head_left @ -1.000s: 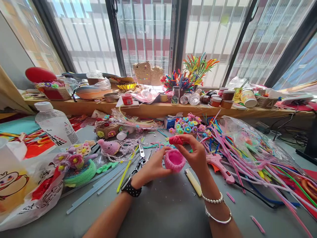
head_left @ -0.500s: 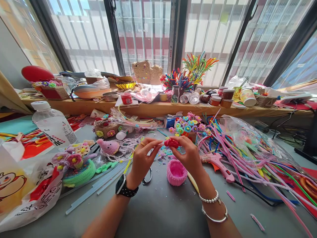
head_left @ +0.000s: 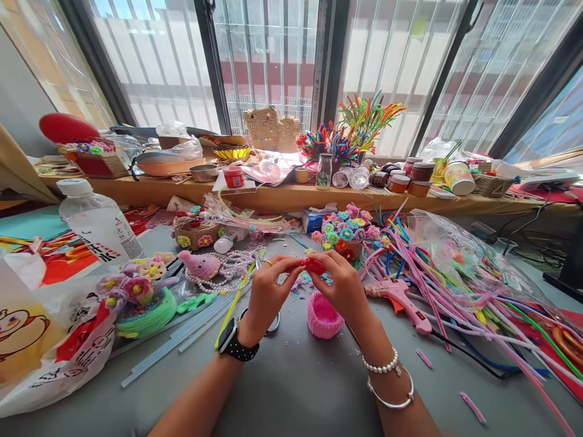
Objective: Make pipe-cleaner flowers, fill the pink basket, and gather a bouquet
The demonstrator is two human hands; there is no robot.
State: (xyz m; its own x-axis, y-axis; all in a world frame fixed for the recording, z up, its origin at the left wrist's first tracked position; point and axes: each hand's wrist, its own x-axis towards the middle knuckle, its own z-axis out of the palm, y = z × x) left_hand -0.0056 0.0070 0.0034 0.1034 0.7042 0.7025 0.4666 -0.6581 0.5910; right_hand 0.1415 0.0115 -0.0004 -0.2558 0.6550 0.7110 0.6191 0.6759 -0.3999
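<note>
A small red craft piece (head_left: 314,264), perhaps a fuzzy flower, is pinched in my right hand (head_left: 339,282), whose fingers partly hide it. My left hand (head_left: 271,288) has thumb and forefinger pressed together at the left edge of that piece. What sits between those fingertips is too small to make out. Just below my right hand stands a round pink fuzzy basket (head_left: 322,325), open side up. A dark ring-shaped handle (head_left: 274,325) shows beside my left wrist, mostly covered by the hand. Tiny bits (head_left: 298,291) are scattered behind the basket.
To the right lie a pink glue gun (head_left: 405,303) and a heap of pipe cleaners (head_left: 437,285). Clear glue sticks (head_left: 159,355), a green flower basket (head_left: 148,315), pearl strings (head_left: 239,270) and a bottle (head_left: 98,221) are on the left. A flower basket (head_left: 350,247) stands behind.
My left fingertips have come right, up against the red piece, where a small gap showed before. The right hand has shifted slightly left over the pink basket's rim.
</note>
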